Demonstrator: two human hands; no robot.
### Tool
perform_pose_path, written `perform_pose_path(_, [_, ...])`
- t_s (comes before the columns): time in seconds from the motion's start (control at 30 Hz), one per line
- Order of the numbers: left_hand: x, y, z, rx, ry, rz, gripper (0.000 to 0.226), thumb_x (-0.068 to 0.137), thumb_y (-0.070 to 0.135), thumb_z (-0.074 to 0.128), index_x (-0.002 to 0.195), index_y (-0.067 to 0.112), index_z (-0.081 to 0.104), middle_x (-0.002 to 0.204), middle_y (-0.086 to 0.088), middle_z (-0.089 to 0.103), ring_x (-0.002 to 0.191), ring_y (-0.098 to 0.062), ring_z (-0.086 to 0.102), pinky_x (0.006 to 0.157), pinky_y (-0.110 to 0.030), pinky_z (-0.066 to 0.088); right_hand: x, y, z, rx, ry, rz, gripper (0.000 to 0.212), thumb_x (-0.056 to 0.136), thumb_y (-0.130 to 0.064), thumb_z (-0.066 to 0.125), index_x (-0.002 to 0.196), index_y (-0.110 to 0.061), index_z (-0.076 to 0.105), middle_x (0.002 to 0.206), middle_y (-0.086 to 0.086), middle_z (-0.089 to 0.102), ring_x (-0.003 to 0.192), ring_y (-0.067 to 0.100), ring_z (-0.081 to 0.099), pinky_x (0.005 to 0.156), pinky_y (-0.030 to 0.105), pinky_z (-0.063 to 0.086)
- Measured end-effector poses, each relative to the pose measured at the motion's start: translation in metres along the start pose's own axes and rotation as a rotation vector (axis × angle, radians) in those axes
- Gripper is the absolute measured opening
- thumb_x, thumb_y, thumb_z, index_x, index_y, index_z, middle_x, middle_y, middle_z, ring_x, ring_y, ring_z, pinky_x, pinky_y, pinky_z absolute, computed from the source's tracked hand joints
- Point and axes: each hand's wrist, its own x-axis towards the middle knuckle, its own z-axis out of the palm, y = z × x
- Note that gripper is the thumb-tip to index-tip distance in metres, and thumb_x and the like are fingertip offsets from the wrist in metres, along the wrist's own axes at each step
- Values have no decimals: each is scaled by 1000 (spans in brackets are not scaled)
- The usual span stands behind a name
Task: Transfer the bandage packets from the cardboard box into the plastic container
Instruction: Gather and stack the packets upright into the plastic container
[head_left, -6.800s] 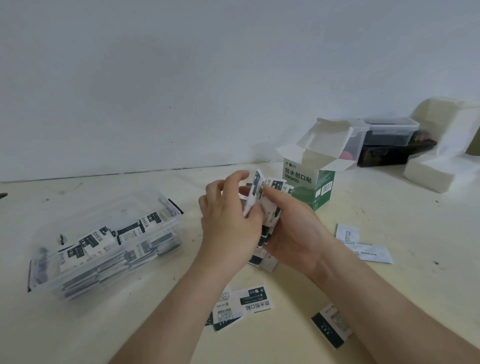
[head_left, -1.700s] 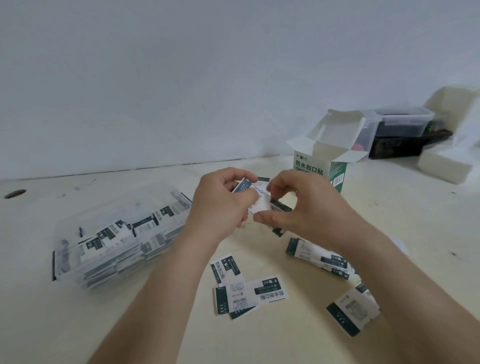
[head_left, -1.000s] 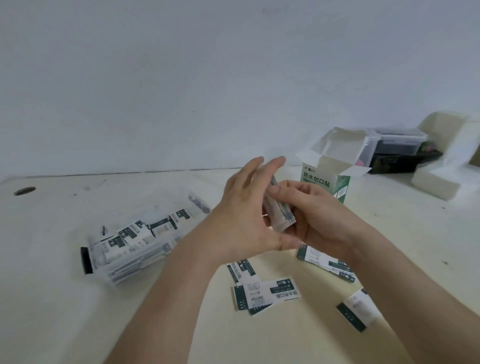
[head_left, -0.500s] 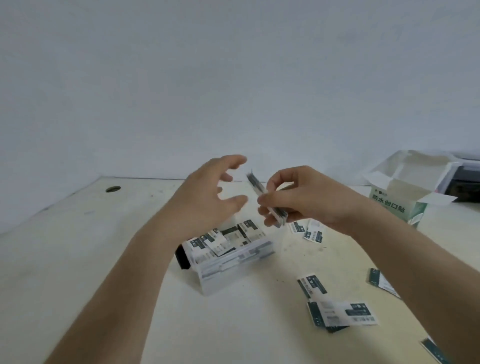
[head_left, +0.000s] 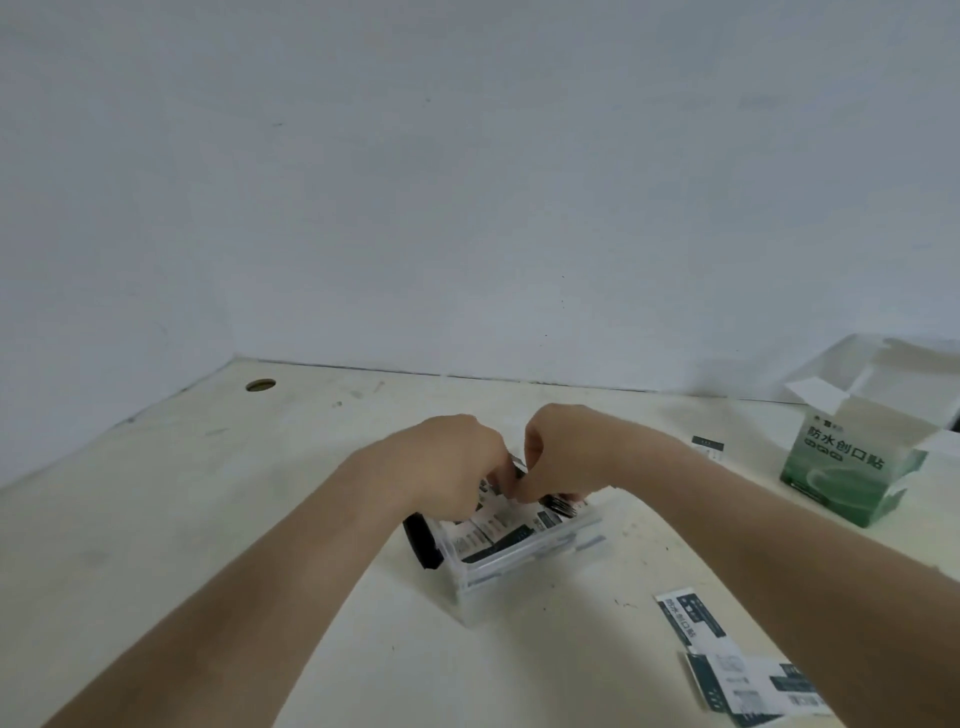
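Note:
A clear plastic container (head_left: 524, 564) sits on the table in front of me, filled with white-and-dark-green bandage packets (head_left: 501, 525). Both hands are over its open top. My left hand (head_left: 457, 462) and my right hand (head_left: 563, 457) have their fingers curled down onto a small stack of packets (head_left: 517, 465) held between them, just at the container's top. The green-and-white cardboard box (head_left: 852, 467) stands open at the far right. Several loose packets (head_left: 727, 670) lie on the table at the lower right.
A black clip (head_left: 422, 540) sits on the container's left end. One more packet (head_left: 707, 447) lies behind my right forearm. A round cable hole (head_left: 260, 385) is in the table's back left corner. The wall runs along the table's far edge.
Both hands have dropped from above the container down onto its open top, bringing the held stack of packets with them. My left hand, open before, has closed onto the stack. The view has turned left.

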Motion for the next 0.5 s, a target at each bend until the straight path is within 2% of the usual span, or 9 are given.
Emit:
perform_pose_path(0.07, [1, -1, 3, -6, -2, 10, 53, 84, 5, 57, 125, 39, 61, 83, 10, 45, 71, -12, 49, 54, -22, 38, 4, 1, 3, -18, -21, 10, 31, 74, -34, 75, 82, -5, 67, 65, 6, 67, 50, 17, 61, 46, 17, 44])
perform_pose_path(0.17, [2, -4, 6, -3, 24, 41, 51, 84, 5, 58, 120, 40, 64, 74, 15, 39, 70, -11, 48, 51, -21, 35, 7, 1, 5, -46, -43, 12, 29, 72, -32, 76, 78, -6, 65, 60, 6, 64, 51, 18, 57, 48, 18, 43])
perform_pose_path(0.27, [2, -7, 6, -82, 52, 44, 49, 83, 3, 60, 115, 39, 67, 67, 19, 38, 61, -5, 46, 51, -19, 34, 8, 1, 7, -51, -61, 14, 36, 71, -30, 77, 90, -1, 68, 71, 9, 67, 55, 19, 57, 50, 21, 44])
perform_pose_path(0.37, [-5, -16, 0, -257, 161, -25, 38, 82, 6, 64, 103, 37, 72, 64, 26, 47, 69, 5, 53, 56, -8, 35, 10, 1, 10, -91, -53, -8, 39, 73, -34, 77, 96, -5, 65, 89, 9, 73, 62, 19, 61, 58, 25, 51])
perform_pose_path(0.43, [-14, -21, -2, -333, 221, -68, 31, 83, 8, 60, 89, 34, 75, 57, 29, 55, 62, 14, 52, 52, -5, 36, 11, 1, 13, -148, -31, -26, 35, 74, -36, 76, 92, -11, 60, 90, 5, 69, 69, 19, 61, 63, 27, 51])
perform_pose_path(0.5, [-20, -21, -1, -326, 201, -98, 31, 80, 8, 54, 80, 31, 75, 67, 22, 66, 61, 4, 58, 54, -11, 44, 12, 0, 17, -203, -6, -39, 31, 75, -35, 75, 85, -15, 54, 87, 1, 64, 73, 19, 58, 62, 26, 48])
